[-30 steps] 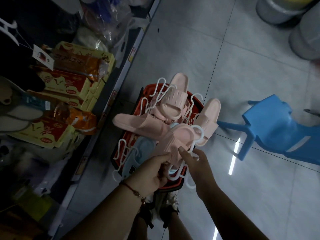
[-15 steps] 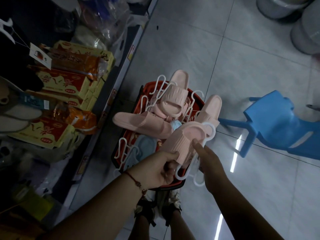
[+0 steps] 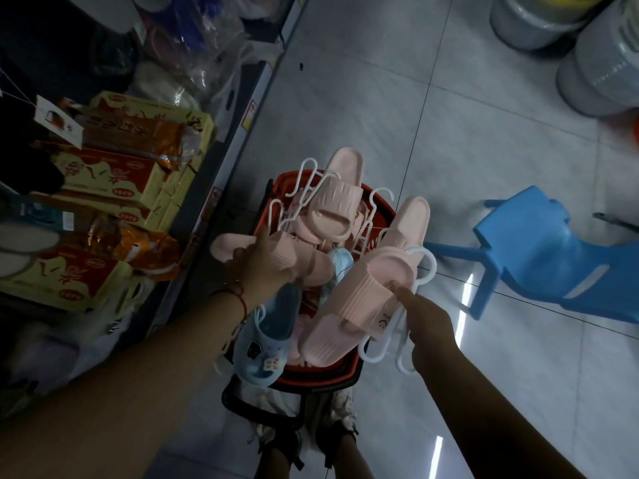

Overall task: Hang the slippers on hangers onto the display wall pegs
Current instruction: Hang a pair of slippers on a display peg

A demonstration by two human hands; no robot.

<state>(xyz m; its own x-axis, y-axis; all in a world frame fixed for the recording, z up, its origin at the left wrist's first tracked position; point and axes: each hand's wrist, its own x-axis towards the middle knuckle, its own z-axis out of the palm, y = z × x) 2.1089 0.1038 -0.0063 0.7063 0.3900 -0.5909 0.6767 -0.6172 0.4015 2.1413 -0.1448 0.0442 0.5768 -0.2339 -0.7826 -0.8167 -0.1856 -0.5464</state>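
Pink slippers (image 3: 349,209) on white hangers (image 3: 423,267) are heaped in a red basket (image 3: 311,376) at the centre of the frame, apparently staged on the tiled floor (image 3: 380,98) so pairs can be pulled out one at a time; no wall pegs show here. Right of centre, the right hand (image 3: 427,323) grips the hangers of one pink pair (image 3: 359,302), fingers curled round the white plastic and the forefinger lying along a strap, probably to keep the pair together as it comes free of the tangle. At centre left, the left hand (image 3: 259,271) rests on another pink slipper (image 3: 287,261) with its forefinger stretched upward; whether the other fingers clasp it I cannot tell. A blue slipper (image 3: 269,344) lies below that wrist. Yellow boxes (image 3: 114,174) fill the shelf at the left, and a blue chair (image 3: 553,257) stands at the right.
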